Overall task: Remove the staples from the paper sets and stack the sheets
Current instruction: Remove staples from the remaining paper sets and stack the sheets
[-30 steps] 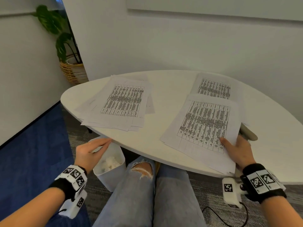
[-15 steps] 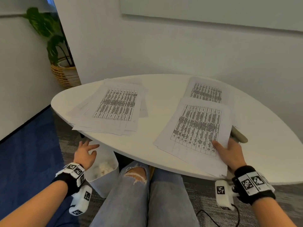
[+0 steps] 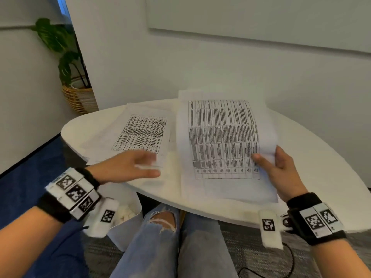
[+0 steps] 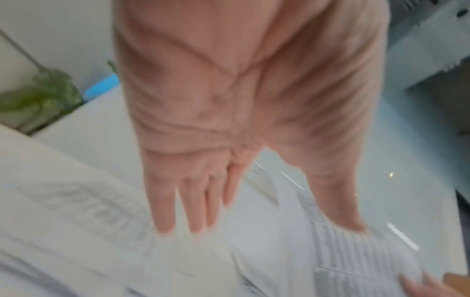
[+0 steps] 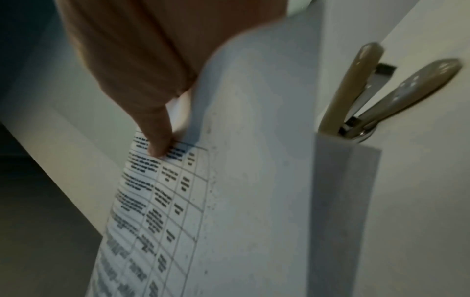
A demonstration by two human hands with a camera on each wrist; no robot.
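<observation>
My right hand (image 3: 273, 167) pinches the right edge of a printed paper set (image 3: 222, 141), thumb on the table print and fingers behind, and lifts that side off the white table (image 3: 321, 173). In the right wrist view the thumb (image 5: 157, 138) presses the sheet (image 5: 241, 180). My left hand (image 3: 136, 167) hovers with straight fingers over the table's near edge, left of the set, holding nothing; it is blurred. The left wrist view shows its fingers (image 4: 178, 201) spread above paper. A loose stack of sheets (image 3: 140, 133) lies at the table's left. A beige staple remover (image 5: 381, 96) lies behind the lifted sheet.
A white bin (image 3: 124, 217) with crumpled bits stands on the floor under the table's left edge, beside my knees (image 3: 160, 227). A potted plant in a woven basket (image 3: 78, 97) stands in the far left corner. A wall runs close behind the table.
My left hand rose from the bin to the table edge beside the set. My right hand went from resting on the paper set to gripping and lifting its right edge. The head view moved closer.
</observation>
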